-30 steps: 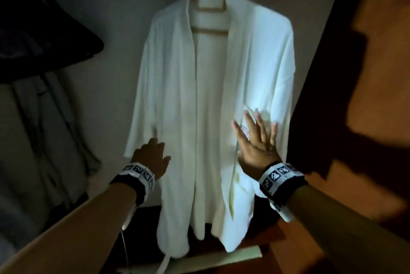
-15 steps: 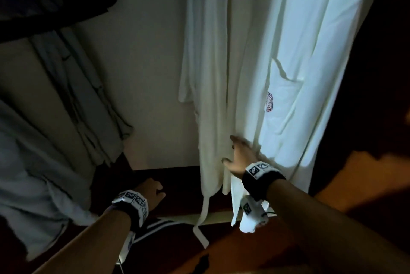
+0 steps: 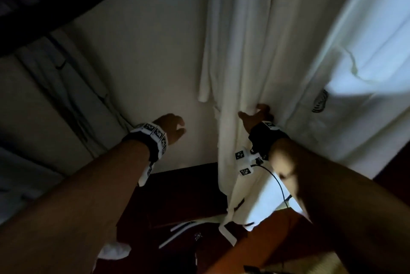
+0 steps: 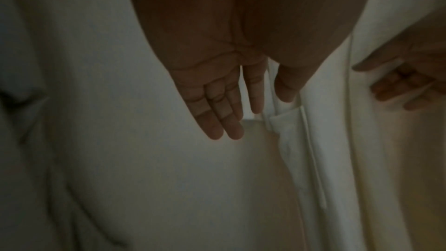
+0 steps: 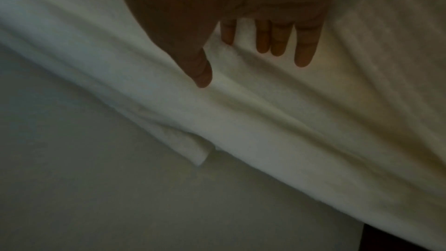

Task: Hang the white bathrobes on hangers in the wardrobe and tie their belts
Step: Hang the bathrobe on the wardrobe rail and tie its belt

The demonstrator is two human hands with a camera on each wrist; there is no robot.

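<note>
A dim wardrobe with a pale back wall (image 3: 155, 51) and dark floor (image 3: 177, 196). The robe (image 3: 244, 40), soft white cloth in long folds, hangs right of centre. The right hand (image 5: 253, 16) lies flat on its front, fingers straight. Left of the robe, the left hand (image 4: 224, 93) hangs relaxed, empty; only its wrist view shows the sleeve cuff (image 4: 287, 119).

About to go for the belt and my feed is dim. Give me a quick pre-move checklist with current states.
1. Bathrobe hanging in the wardrobe: ok, though the hanger is out of view.
2. Right hand on the robe's front fabric: ok, fingers straight against it.
3. Left hand free: ok, open and holding nothing.
4. Belt located: ok, a white strip hangs below the hem.
5. Belt tied: not ok.
6. Belt threaded through its loops: cannot tell.
</note>
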